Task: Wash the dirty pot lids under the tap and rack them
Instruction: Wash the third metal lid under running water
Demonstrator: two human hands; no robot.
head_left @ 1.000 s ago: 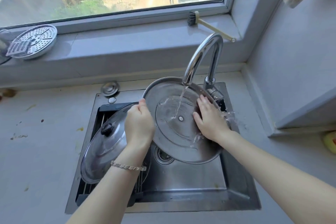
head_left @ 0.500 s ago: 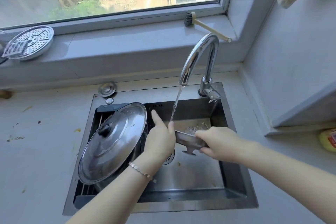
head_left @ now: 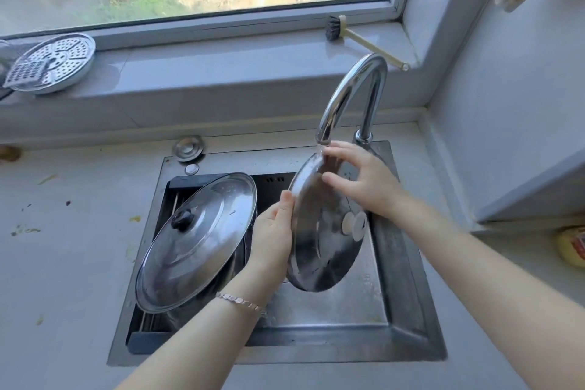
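A round steel pot lid (head_left: 319, 241) with a pale knob stands almost on edge over the sink basin, its top face turned toward me, its upper rim just under the tap spout (head_left: 348, 95). My left hand (head_left: 273, 237) grips its left rim. My right hand (head_left: 364, 180) lies over its upper right part, fingers spread and nearly straight, fingertips at the top rim. A larger steel lid (head_left: 202, 241) with a black knob leans tilted on the dark rack (head_left: 177, 187) in the sink's left half.
The steel sink (head_left: 408, 263) is set in a grey counter. A perforated steamer plate (head_left: 52, 63) and a brush (head_left: 364, 41) lie on the windowsill. A sink plug (head_left: 188, 147) sits behind the sink. A wall corner juts out at right, with a yellow object (head_left: 571, 245) beneath it.
The lid was facing me with its underside under the stream, then went flat and low in the basin, and now stands on edge with its knob side toward me, raised to the spout.
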